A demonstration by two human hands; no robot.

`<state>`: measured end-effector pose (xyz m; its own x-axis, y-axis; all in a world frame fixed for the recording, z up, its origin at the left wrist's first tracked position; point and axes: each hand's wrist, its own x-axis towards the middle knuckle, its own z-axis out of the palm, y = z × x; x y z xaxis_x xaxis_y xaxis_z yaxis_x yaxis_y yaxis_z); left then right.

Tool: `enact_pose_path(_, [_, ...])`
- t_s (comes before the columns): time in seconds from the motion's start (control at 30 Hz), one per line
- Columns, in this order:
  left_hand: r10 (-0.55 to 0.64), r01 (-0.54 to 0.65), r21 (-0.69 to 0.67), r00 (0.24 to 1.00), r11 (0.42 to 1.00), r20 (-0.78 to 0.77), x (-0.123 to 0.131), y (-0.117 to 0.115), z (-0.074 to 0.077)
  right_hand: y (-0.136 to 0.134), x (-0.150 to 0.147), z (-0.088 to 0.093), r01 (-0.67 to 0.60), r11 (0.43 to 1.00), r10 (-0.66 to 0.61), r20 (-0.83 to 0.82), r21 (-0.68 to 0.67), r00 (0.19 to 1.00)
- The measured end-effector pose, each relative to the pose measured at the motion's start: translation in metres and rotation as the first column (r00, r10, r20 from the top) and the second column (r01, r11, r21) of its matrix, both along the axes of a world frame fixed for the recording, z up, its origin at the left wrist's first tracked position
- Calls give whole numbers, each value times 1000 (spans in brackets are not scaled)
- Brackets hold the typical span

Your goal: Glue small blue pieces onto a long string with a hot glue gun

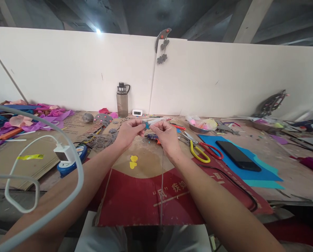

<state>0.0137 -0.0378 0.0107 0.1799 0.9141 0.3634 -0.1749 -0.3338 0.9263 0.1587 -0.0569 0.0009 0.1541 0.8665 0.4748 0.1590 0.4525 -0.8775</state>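
My left hand (131, 132) and my right hand (167, 135) meet over the middle of the worktable, fingertips pinched. Between them is a small blue piece (147, 125), perhaps felt or paper; its exact shape is too small to tell. A thin grey string (162, 182) runs down from below my right hand across the red-printed cardboard (135, 206). Behind my right wrist lies a glue gun (153, 137), partly hidden. Two yellow cut-out pieces (133, 161) rest on the cardboard below my hands. Scissors with yellow and red handles (198, 148) lie right of my right hand.
A black phone (237, 155) lies on blue sheets (261, 175). A bottle (122, 101) and small digital clock (137, 112) stand at the back. Grey yarn (101, 140), a white charger (64, 154) with a looping cable, and colourful scraps (41, 115) occupy the left.
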Motion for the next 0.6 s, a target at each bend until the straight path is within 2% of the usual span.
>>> enact_pose_path(0.23, [-45,45,-10,998,999,-35,-1,-1,0,6,2,-4,-42,998,39,-65,-45,997])
enact_pose_path(0.4, [-98,102,27,987,994,-125,-4,0,2,3,4,-3,-147,988,141,-102,-50,985])
enact_pose_path(0.6, [-208,199,-63,961,978,-184,-9,5,2,-4,7,2,-90,991,89,-13,-94,996])
